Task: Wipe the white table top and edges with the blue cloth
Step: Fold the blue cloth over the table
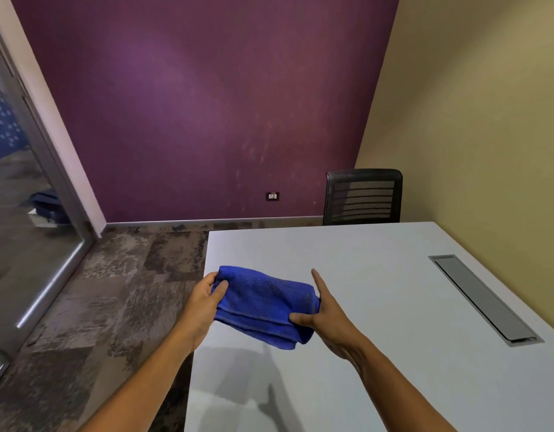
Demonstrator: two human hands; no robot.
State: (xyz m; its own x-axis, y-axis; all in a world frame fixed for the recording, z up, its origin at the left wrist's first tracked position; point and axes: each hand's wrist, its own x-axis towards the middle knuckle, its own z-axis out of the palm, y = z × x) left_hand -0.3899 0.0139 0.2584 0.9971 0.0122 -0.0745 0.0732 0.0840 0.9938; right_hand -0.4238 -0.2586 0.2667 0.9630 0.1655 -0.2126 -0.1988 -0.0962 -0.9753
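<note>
Hands (pixel 204 302) gripping folded blue cloth (pixel 264 305), fingertips hidden, white table (pixel 378 275) cropped

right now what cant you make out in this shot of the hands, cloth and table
- Blue cloth, head view: its underside and inner folds are hidden by its own layers, and whether it touches the white table is unclear.
- Right hand: most fingers are tucked behind the cloth.
- Left hand: fingertips are buried in the fold.
- Table: near and right edges are cut off by the frame.
- Wall socket: too small to read.
</note>
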